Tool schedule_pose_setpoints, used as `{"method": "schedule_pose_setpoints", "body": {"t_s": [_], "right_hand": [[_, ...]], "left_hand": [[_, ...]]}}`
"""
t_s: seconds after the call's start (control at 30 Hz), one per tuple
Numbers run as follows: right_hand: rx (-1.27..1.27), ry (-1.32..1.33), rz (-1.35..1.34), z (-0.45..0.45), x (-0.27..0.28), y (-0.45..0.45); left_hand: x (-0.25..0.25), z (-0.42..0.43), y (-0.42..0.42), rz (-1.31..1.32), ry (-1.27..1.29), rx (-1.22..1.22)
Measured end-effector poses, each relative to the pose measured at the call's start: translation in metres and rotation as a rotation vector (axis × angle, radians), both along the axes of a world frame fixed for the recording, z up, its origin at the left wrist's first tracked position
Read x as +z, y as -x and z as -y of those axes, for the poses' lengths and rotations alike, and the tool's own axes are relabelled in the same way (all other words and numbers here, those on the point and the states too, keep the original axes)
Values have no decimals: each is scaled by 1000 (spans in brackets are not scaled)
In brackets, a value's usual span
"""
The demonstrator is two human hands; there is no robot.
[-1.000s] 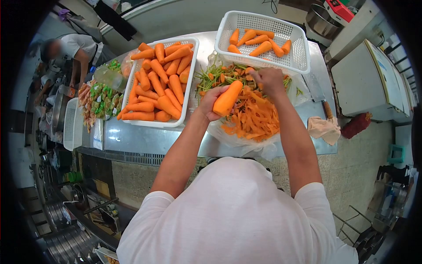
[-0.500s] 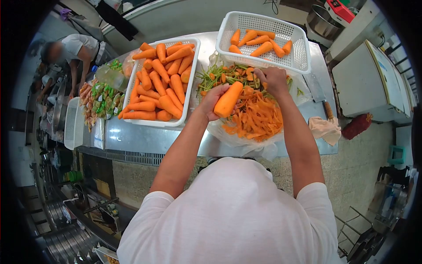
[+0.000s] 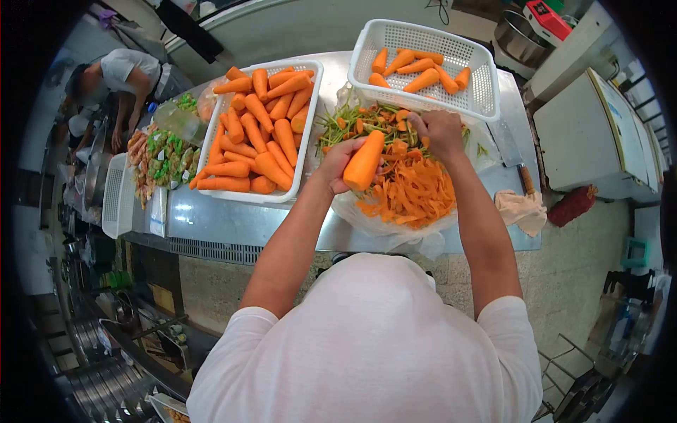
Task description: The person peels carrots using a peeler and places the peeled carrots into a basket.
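Observation:
A large smooth carrot (image 3: 364, 161) lies in my left hand (image 3: 338, 166), its narrow end pointing up and away. My right hand (image 3: 443, 134) is closed above the green carrot tops (image 3: 342, 123); whatever its fingers hold is too small to make out. Orange peelings (image 3: 412, 189) are heaped on a clear plastic bag (image 3: 352, 215) below both hands. Left of them, a white basket (image 3: 316, 92) is piled with carrots. Several carrots lie in another white basket (image 3: 485, 99) behind my right hand.
A cleaver (image 3: 505, 143) and a beige cloth (image 3: 520, 209) lie at the metal table's right side. Green and orange packets (image 3: 173, 158) and a plastic bottle (image 3: 176, 125) are left of the full basket. Another person (image 3: 130, 77) bends over at the far left.
My right hand has shifted slightly right, away from the carrot in my left hand. My left hand still holds that carrot. The other person's arms have moved.

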State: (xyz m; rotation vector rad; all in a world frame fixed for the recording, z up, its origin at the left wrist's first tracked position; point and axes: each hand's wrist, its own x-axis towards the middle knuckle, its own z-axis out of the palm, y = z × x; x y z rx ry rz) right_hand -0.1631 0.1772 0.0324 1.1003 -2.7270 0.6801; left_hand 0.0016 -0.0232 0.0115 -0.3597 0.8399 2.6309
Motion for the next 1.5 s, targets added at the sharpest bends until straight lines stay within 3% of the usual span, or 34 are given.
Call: {"method": "schedule_pose_setpoints", "body": {"t_s": [0.07,0.13,0.23,0.27,0.33,0.43,0.57,0.63,0.77,0.83,0.97,1.03,1.07,1.13,1.27,1.33,1.37,1.43,1.5], "right_hand": [[56,86,-3,3,12,-34],[402,319,-222,17,21,-66],[470,235,-234,27,0,-62],[462,236,-233,26,-1,-51],[112,-23,-25,18,1,-18],[-111,-45,24,5,3,1],[100,83,124,15,19,-46],[471,326,-224,24,19,-73],[386,217,-199,24,-4,-34],[-21,-95,-76,15,-4,-8],[-5,-10,12,3,7,-20],[266,190,-176,11,22,-54],[264,193,-177,18,22,-65],[489,289,-309,25,17,-77],[296,283,-136,16,-8,-18],[-84,-83,21,8,-3,-2],[-78,-83,18,9,-6,-2],[104,217,-40,8,6,-26],[257,244,-127,17,18,-63]], "left_hand": [[-7,-6,1,50,37,72],[-17,-4,9,32,-54,114],[-4,-12,9,86,-21,70],[-2,-11,6,88,-19,62],[1,-7,0,74,101,8],[5,-6,-5,-39,17,-34],[3,-12,3,183,116,142],[-3,-14,8,182,2,235],[-7,-4,5,74,32,107],[-4,0,-2,54,86,-10],[5,-11,-2,114,70,122],[-11,-8,6,126,58,131],[-9,-10,7,125,60,130],[-3,-15,8,130,-47,199],[-6,-5,0,-41,12,-5],[-2,-4,-4,-25,7,-6],[0,-3,-2,-28,7,-1],[1,-9,0,83,75,95],[5,-16,4,130,21,157]]}}
